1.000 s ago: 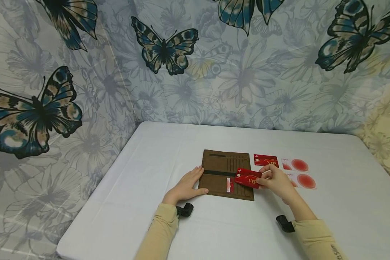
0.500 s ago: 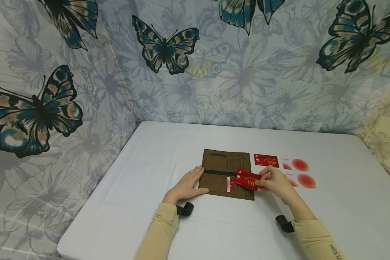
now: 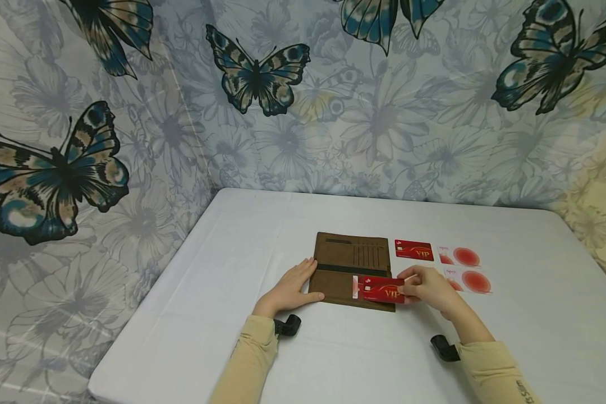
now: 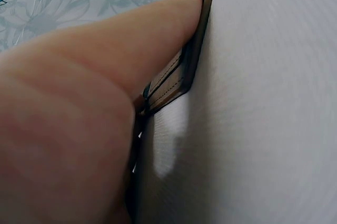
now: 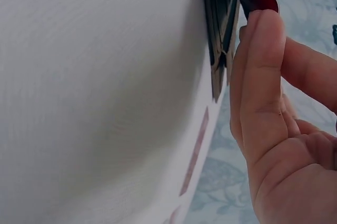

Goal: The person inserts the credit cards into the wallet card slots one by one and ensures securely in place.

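Note:
A brown wallet [image 3: 335,286] lies unfolded on the white table, with card slots on its right side and a dark strip across its middle. My left hand [image 3: 289,287] rests at its left edge, and in the left wrist view the thumb [image 4: 152,29] presses on the wallet's edge. Between thumb and fingers, my right hand [image 3: 429,287] pinches the right end of a red VIP card [image 3: 381,289] over the lower slots. A white-and-red card [image 3: 356,287] shows just left of it, partly covered. How far the held card sits inside a slot, I cannot tell.
Another red VIP card [image 3: 414,250] lies right of the wallet. Beside it are two pale cards with red circles, an upper card [image 3: 466,256] and a lower card [image 3: 476,281] partly behind my right hand. A butterfly-patterned cloth [image 3: 283,146] hangs behind the table [image 3: 252,224].
My right hand has turned the red VIP card from a tilt to nearly level with the wallet's lower slots and moved it slightly down. The left hand has stayed in place.

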Demonstrator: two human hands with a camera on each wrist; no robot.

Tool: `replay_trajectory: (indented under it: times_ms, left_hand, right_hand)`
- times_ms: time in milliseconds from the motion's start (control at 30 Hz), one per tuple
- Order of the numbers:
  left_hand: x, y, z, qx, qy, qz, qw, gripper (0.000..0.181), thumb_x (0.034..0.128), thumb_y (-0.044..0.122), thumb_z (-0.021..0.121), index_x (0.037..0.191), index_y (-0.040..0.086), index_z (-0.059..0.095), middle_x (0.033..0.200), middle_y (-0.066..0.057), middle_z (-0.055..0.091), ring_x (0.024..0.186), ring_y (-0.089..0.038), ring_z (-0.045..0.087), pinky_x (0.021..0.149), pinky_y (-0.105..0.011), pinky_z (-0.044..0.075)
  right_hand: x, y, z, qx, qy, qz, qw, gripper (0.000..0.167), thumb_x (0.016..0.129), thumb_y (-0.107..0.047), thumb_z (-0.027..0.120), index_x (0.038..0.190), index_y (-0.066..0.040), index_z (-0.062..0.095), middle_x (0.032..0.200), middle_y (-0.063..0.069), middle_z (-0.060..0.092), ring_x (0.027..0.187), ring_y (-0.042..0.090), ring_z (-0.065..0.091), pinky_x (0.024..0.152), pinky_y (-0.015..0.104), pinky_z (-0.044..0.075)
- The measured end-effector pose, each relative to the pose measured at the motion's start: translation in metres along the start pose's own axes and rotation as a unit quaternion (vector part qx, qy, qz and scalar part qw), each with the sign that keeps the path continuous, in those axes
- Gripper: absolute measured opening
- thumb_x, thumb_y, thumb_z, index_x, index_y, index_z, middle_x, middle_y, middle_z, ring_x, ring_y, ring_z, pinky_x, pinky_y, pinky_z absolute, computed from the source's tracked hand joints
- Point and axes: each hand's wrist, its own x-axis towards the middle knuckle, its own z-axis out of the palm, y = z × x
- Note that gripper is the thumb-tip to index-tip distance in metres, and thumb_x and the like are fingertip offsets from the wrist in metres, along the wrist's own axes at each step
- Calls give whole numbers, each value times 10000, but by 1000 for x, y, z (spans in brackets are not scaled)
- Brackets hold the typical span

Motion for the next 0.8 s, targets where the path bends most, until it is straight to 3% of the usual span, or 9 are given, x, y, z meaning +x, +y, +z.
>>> replay_trajectory:
  times_ms: [467,800]
  left_hand:
    - [-1,2,-2,5,13,35,10000,841,890,499,547,1481,48,153,1536,-73,89,1394,-176,44,1115,-359,60]
    - [0,1,-1,31,15,15,10000,842,888,511,542,1484,61,154,1537,-50,85,1393,-160,43,1115,-353,63]
  right_hand:
    - [9,-1,9,-1181,295,-37,9926,285,839,-78,672,1076,52,584,761,63,553,683,180,537,593,282,507]
    - [14,-3,15,-1436,369,-142,9888,278,828,-61,682,1054,46,558,742,56,560,634,164,535,582,285,501]
